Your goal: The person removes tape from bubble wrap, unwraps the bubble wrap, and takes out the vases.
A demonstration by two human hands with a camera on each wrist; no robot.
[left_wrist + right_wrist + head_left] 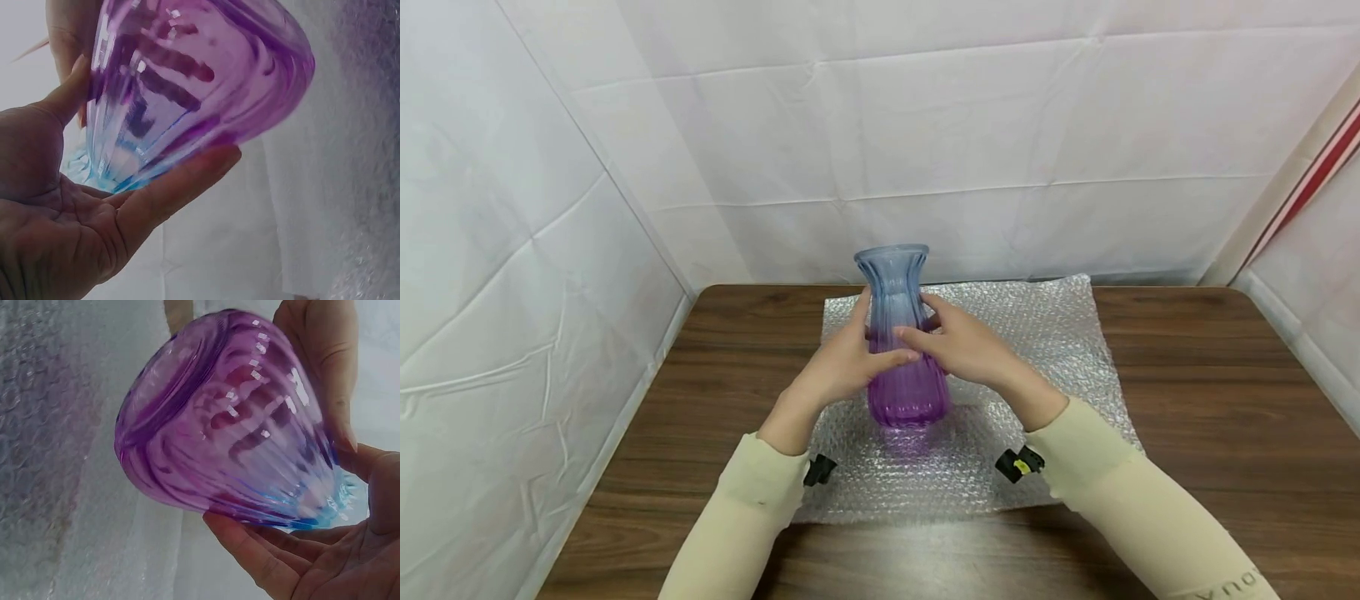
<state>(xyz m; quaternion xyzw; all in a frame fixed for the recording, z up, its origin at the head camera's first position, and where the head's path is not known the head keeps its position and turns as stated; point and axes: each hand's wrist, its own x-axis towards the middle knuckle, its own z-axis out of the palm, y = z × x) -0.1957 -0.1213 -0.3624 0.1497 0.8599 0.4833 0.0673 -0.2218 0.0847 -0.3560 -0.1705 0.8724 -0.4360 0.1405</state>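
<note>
A ribbed glass vase (906,387), blue at its flared rim and purple toward its base, is held between both hands. My left hand (842,358) grips its left side, thumb across the front. From the right, my right hand (966,342) grips the body, its thumb also lying over the front. The wrist views show the vase (206,75) tilted, with its purple base raised off the bubble wrap (1037,325). Through the glass (250,419), fingers behind it show as dark shapes.
The silvery bubble wrap lies flat on a dark wood-grain table (737,350). White cloth walls (940,125) stand behind and at the sides. A red stripe (1318,179) runs down the right wall. Small black devices (1018,462) are strapped at the wrists.
</note>
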